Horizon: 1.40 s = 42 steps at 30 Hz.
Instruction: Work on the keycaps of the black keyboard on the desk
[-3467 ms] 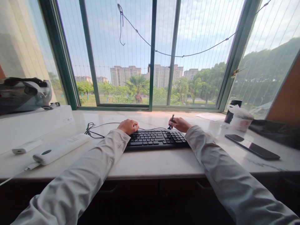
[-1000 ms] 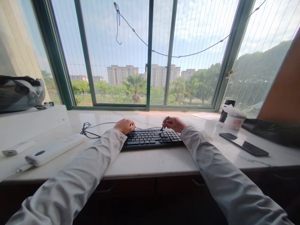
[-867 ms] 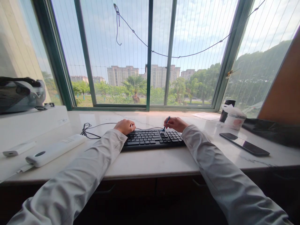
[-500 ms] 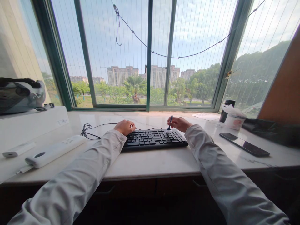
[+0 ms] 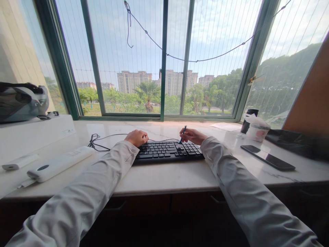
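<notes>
A black keyboard (image 5: 164,151) lies on the pale marble-patterned counter in front of me. My left hand (image 5: 137,138) is closed over its back left corner, fingers curled; their undersides are hidden. In the fingers of my right hand (image 5: 194,136) is a small brush with a slim blue handle (image 5: 183,133), tilted with its top leaning right. Its pale bristles (image 5: 179,145) touch the keys just left of the number pad.
A black cable (image 5: 96,142) lies coiled left of the keyboard. White devices (image 5: 61,164) and a white box (image 5: 59,132) bearing a headset (image 5: 23,101) stand at the left. On the right are a phone (image 5: 267,157), a plastic-wrapped cup (image 5: 257,131) and a black bag (image 5: 290,144). Windows rise behind.
My right hand has moved the brush a little to the left, off the number pad onto the keys beside it. My left hand keeps its place on the keyboard.
</notes>
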Available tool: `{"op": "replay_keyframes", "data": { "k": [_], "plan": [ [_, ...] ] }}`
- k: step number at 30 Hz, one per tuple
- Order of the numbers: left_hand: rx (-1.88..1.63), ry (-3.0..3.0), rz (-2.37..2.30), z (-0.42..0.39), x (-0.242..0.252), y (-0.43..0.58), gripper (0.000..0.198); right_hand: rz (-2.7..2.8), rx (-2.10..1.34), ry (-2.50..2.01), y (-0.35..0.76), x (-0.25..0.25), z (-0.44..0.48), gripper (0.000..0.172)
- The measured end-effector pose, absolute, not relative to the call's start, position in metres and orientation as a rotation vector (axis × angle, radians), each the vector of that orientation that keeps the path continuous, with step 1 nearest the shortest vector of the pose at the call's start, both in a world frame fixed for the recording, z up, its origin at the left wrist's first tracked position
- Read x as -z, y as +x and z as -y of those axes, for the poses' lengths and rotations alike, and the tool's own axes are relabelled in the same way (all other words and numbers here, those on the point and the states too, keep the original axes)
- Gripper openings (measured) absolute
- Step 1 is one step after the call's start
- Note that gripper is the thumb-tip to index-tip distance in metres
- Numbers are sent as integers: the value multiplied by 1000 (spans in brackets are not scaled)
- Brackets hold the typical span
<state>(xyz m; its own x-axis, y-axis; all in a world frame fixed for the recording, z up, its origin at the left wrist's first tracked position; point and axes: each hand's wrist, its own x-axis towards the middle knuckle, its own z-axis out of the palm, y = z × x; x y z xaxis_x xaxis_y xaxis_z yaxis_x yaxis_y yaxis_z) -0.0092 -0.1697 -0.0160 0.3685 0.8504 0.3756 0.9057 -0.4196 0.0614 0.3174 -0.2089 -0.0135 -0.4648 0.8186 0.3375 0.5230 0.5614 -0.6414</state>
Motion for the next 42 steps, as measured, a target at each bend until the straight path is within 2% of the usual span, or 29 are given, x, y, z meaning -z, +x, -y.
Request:
{"op": "replay_keyframes", "data": {
  "k": [11, 21, 31, 38, 42],
  "plan": [
    [523, -2454, 1595, 169, 17, -10, 33, 2230, -489, -1136, 326, 12, 209, 41],
    [533, -2459, 1579, 167, 17, -10, 33, 2201, -436, -1214, 340, 12, 203, 33],
    [528, -2455, 1578, 166, 18, -10, 33, 2104, -843, -906, 308, 14, 210, 41],
    [523, -2458, 1582, 166, 18, -9, 33, 2226, -834, -973, 306, 15, 213, 42],
    [529, -2461, 1589, 167, 17, -9, 34, 2270, -745, -1099, 311, 9, 218, 37]
  ]
}}
